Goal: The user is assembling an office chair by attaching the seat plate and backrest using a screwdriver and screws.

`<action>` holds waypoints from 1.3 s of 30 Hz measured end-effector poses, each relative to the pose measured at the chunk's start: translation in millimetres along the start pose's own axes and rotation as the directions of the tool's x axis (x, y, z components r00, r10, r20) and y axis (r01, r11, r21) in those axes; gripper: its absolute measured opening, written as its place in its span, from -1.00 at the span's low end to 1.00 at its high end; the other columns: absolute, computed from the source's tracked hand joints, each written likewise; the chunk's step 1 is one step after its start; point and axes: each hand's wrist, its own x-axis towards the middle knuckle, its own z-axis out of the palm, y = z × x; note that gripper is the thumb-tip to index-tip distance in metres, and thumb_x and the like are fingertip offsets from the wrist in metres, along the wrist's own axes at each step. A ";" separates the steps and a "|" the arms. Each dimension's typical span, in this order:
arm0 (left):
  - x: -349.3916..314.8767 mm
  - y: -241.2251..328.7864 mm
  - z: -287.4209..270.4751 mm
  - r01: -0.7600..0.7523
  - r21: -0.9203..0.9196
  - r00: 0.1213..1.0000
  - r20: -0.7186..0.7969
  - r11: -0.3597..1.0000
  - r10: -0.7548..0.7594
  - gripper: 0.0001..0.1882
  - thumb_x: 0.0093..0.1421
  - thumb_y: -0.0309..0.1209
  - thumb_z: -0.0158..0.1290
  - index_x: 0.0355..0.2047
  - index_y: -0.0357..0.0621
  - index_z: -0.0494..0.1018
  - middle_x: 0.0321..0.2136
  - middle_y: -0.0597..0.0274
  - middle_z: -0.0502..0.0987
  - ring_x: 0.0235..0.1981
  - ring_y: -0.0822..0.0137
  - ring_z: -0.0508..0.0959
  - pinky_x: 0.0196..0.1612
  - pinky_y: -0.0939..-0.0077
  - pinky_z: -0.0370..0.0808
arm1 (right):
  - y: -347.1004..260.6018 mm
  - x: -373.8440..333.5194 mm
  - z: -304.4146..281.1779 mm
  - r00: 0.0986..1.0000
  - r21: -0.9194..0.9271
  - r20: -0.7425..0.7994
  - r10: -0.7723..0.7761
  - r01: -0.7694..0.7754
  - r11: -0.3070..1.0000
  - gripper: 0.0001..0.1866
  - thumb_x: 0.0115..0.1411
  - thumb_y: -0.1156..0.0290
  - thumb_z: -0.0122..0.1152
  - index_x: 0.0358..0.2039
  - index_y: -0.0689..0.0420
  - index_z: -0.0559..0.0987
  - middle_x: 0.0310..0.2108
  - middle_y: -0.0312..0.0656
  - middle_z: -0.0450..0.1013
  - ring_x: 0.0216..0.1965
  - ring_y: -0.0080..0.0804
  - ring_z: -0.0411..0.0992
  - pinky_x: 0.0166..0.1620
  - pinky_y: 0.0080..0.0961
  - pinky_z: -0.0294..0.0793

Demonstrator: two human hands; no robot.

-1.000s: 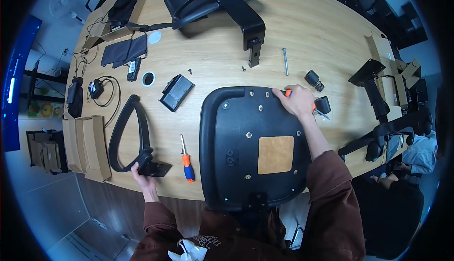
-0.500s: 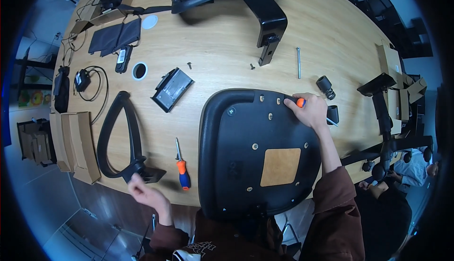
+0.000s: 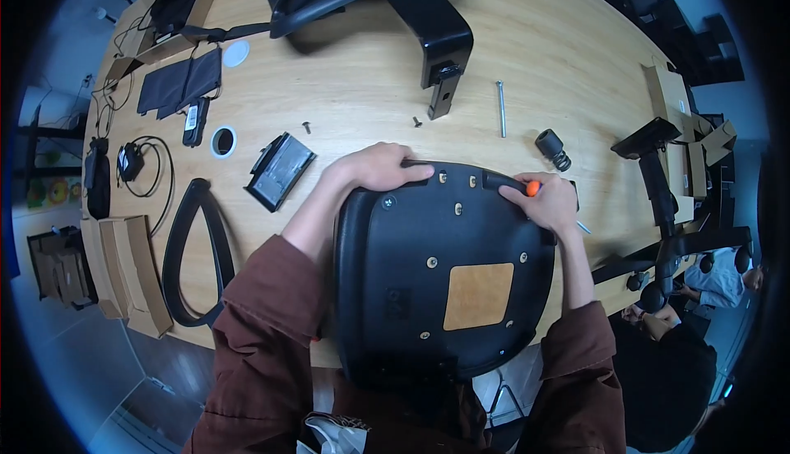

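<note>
A black chair seat (image 3: 403,289), underside up with a tan square panel, leans at the near table edge. My left hand (image 3: 378,166) grips its far left corner, thumb on the underside. My right hand (image 3: 550,201) is closed round the far right corner, with an orange-ended screwdriver (image 3: 533,188) also in it; its metal shaft shows past the hand. Several metal-lined holes dot the underside, and a screw (image 3: 389,202) sits near the left corner. Left of my left forearm lies a black loop armrest (image 3: 174,248), its lower end hidden by my sleeve.
Beyond the seat lie a black plastic cover (image 3: 281,173), small screws (image 3: 417,122), a long bolt (image 3: 502,108) and a black knob with a spring (image 3: 552,150). A chair backrest with a bent bracket (image 3: 448,43) stands far off. A wheeled chair base (image 3: 662,248) is right; an open carton (image 3: 127,273) left.
My left hand has moved from beside the armrest up to the seat's far left corner and taken hold. My left forearm now covers the other screwdriver. The right hand keeps its grip.
</note>
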 end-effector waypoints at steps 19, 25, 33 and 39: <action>-25.2 16.5 34.6 -0.065 0.504 0.842 -0.435 0.861 0.318 -0.44 0.22 -0.08 0.27 -0.17 -0.46 0.47 -0.18 -0.09 0.44 -0.07 -0.03 0.49 0.02 0.15 0.50 | 148.2 -25.3 46.9 0.730 0.636 0.649 0.213 -0.674 0.376 -0.43 0.29 -0.11 0.36 -0.26 0.29 0.62 -0.45 -0.26 0.58 -0.54 -0.64 0.50 -0.39 -0.62 0.56; -24.2 16.8 34.6 -0.082 0.452 0.845 -0.442 0.888 0.303 -0.46 0.19 -0.15 0.31 -0.14 -0.48 0.50 -0.18 -0.08 0.45 -0.08 -0.05 0.50 0.04 0.17 0.50 | 148.2 -25.2 57.5 0.719 0.612 0.626 0.301 -0.693 0.382 -0.26 0.24 -0.16 0.39 -0.01 0.36 0.46 -0.26 -0.18 0.53 -0.37 -0.56 0.54 -0.34 -0.59 0.57; -27.0 16.9 25.0 -0.112 0.465 0.851 -0.412 0.878 0.327 -0.45 0.15 -0.11 0.35 -0.15 -0.42 0.53 -0.23 -0.04 0.47 -0.11 -0.05 0.52 0.00 0.17 0.51 | 121.8 -23.9 43.5 0.777 0.641 0.569 0.268 -0.624 0.447 -0.46 0.35 -0.07 0.29 -0.42 0.23 0.71 -0.59 -0.32 0.55 -0.61 -0.65 0.44 -0.49 -0.62 0.44; -47.3 16.5 31.0 -0.174 0.397 0.677 -0.616 0.901 0.402 -0.58 0.14 -0.22 0.39 -0.22 -0.33 0.55 -0.30 0.02 0.51 -0.23 0.05 0.53 -0.11 0.26 0.52 | 111.7 -30.4 37.5 0.809 0.608 0.448 0.381 -0.588 0.533 -0.48 0.32 -0.07 0.34 -0.37 0.23 0.74 -0.59 -0.37 0.53 -0.64 -0.67 0.37 -0.54 -0.62 0.31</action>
